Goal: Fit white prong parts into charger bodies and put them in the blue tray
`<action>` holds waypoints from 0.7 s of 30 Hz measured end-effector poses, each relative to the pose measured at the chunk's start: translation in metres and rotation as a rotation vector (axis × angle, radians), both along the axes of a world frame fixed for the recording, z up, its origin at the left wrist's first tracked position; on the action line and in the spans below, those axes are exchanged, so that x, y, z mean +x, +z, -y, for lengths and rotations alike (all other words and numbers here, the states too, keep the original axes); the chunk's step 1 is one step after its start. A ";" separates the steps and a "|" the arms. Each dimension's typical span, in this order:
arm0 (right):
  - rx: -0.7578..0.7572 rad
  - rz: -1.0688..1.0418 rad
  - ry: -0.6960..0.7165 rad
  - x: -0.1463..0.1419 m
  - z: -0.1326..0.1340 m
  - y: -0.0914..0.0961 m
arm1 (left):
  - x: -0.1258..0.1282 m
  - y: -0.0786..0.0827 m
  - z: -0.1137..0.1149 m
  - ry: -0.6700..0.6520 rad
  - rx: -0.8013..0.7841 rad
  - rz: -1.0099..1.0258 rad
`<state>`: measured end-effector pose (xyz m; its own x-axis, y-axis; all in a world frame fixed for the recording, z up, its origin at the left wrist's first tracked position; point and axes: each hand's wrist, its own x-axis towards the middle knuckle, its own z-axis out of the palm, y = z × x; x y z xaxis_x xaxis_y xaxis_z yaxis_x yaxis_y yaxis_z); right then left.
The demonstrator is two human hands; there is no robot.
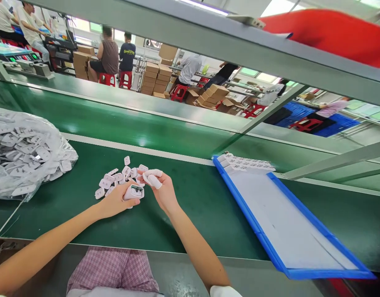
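Observation:
My left hand [116, 201] is closed round a white plastic housing [130, 193]. Its open end faces up and to the right, and a green circuit board [137, 189] shows inside. Just right of it, my right hand [160, 185] has its fingers bent together in a pinch, with white covers on some fingertips. Whatever those fingers hold, if anything, is hidden. Behind both hands lies a loose pile of small white plastic end pieces [109, 178] with marks and slots. One such piece [127, 160] lies apart at the back of the pile.
A clear plastic bag [32, 152] full of white pieces sits at left on the green bench [190, 222]. At right, a blue-rimmed tray [248, 214] carries rows of white units [248, 162] at its far end. A grey frame bar [208, 37] crosses above. People sit beyond.

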<state>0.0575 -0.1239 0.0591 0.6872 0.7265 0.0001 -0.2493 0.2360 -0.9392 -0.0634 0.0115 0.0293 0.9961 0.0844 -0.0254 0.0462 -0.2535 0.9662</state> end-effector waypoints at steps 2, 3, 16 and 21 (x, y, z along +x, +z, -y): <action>-0.003 0.025 -0.008 -0.008 0.000 -0.006 | 0.000 0.000 0.004 -0.011 0.063 -0.004; -0.008 0.038 -0.013 -0.010 0.001 -0.009 | 0.000 0.000 0.005 -0.010 0.092 -0.007; -0.086 0.035 -0.044 -0.018 0.000 -0.013 | -0.004 -0.005 0.013 0.159 0.116 -0.064; -0.081 -0.022 -0.015 -0.017 -0.006 -0.022 | -0.005 -0.008 0.014 0.182 0.116 -0.055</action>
